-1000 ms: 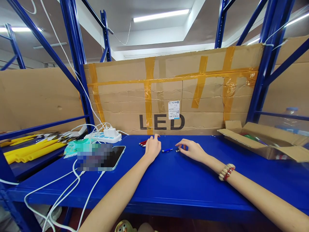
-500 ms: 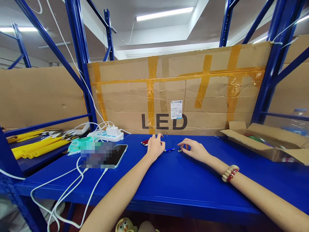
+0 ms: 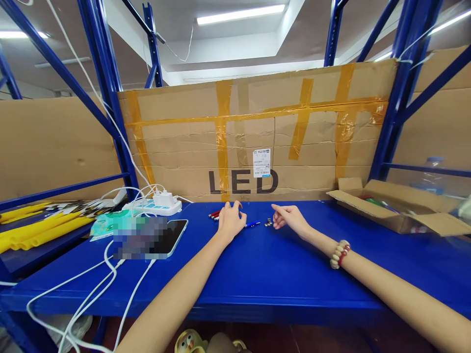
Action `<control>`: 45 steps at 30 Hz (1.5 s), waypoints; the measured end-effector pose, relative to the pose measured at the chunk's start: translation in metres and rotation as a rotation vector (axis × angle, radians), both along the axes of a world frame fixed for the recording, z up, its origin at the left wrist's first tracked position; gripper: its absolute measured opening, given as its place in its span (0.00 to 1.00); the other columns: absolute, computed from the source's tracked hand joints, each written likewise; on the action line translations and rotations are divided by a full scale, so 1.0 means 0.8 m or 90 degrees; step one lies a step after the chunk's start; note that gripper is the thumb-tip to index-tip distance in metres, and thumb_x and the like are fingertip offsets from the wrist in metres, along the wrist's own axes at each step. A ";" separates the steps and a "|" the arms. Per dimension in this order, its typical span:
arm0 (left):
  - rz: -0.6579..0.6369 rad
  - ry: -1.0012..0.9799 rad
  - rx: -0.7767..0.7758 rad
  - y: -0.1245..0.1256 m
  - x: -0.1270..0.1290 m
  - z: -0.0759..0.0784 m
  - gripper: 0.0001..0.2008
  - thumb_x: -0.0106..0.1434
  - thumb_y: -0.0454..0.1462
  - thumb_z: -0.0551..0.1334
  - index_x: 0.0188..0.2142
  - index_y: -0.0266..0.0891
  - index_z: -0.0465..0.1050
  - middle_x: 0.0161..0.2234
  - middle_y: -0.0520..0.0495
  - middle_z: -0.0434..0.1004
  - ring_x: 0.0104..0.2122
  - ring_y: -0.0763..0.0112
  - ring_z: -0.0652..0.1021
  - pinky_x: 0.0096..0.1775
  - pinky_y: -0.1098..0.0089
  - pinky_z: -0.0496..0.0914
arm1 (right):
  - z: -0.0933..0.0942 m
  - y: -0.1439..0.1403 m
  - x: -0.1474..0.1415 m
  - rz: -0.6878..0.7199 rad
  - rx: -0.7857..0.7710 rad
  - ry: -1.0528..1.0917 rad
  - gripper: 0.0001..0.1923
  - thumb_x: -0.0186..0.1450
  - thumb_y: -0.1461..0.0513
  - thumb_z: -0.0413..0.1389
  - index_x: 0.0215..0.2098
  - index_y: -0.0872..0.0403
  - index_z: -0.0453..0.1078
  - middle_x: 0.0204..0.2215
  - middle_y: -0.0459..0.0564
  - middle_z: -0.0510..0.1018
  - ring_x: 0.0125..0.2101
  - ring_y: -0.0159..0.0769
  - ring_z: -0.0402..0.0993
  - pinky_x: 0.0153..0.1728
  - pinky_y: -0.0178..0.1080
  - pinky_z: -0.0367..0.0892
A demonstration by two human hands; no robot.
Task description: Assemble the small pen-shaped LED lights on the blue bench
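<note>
My left hand [image 3: 231,221] rests with loose fingers on the red pens [image 3: 214,214]; my right hand [image 3: 290,217], fingers pressed together, should pinch the small metal pieces [image 3: 269,223] gently.

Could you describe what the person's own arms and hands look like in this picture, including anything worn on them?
Both forearms are bare, with no sleeves or gloves in view. The left hand wears nothing visible. Behind the right hand, the wrist carries a beaded bracelet of chunky cream-coloured beads with a few red ones. No rings or markings can be made out.
</note>
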State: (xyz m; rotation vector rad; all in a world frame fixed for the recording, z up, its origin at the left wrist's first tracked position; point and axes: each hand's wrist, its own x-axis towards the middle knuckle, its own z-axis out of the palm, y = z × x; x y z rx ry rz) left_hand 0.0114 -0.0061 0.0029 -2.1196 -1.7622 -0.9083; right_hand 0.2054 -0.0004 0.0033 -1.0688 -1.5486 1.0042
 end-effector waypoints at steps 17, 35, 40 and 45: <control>0.018 0.006 -0.039 0.006 0.001 -0.003 0.10 0.58 0.34 0.51 0.39 0.40 0.66 0.28 0.46 0.68 0.41 0.64 0.70 0.38 0.68 0.64 | 0.002 -0.005 0.003 0.173 -0.235 0.123 0.12 0.63 0.62 0.50 0.31 0.64 0.72 0.28 0.58 0.78 0.28 0.35 0.76 0.31 0.34 0.73; 0.003 0.011 -0.025 0.007 0.001 -0.006 0.09 0.58 0.34 0.51 0.38 0.39 0.65 0.28 0.46 0.70 0.40 0.64 0.70 0.38 0.68 0.64 | -0.001 -0.012 0.006 0.349 -0.220 -0.083 0.17 0.54 0.58 0.61 0.39 0.60 0.72 0.36 0.55 0.77 0.34 0.35 0.75 0.33 0.30 0.73; 0.041 0.038 -0.022 0.009 -0.002 -0.006 0.09 0.58 0.34 0.52 0.39 0.37 0.65 0.36 0.43 0.71 0.43 0.61 0.67 0.43 0.65 0.62 | -0.008 -0.007 0.007 0.320 -0.203 -0.083 0.21 0.50 0.59 0.64 0.41 0.58 0.72 0.37 0.53 0.76 0.32 0.34 0.75 0.29 0.31 0.74; 0.132 0.096 -0.085 0.014 -0.012 -0.014 0.16 0.59 0.39 0.54 0.45 0.32 0.64 0.47 0.34 0.65 0.51 0.54 0.62 0.49 0.60 0.57 | -0.009 -0.006 0.005 0.227 -0.159 -0.052 0.19 0.51 0.60 0.63 0.41 0.56 0.72 0.28 0.47 0.74 0.26 0.27 0.71 0.22 0.27 0.72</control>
